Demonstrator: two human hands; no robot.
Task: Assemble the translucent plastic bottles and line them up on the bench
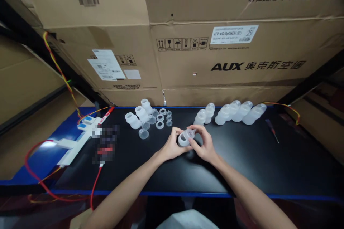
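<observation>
My left hand grips a short translucent plastic bottle body over the middle of the black table mat. My right hand pinches a small translucent cap-like part at the bottle's mouth. Both hands are closed around these pieces and touch each other. Behind the left hand lie several loose bottle bodies, rings and a round cap. Behind the right hand lies a row of assembled translucent bottles on their sides.
Large cardboard boxes wall off the back of the table. A white power strip with red cables lies at the left. A small screwdriver lies at the right. A blurred patch covers something near the strip.
</observation>
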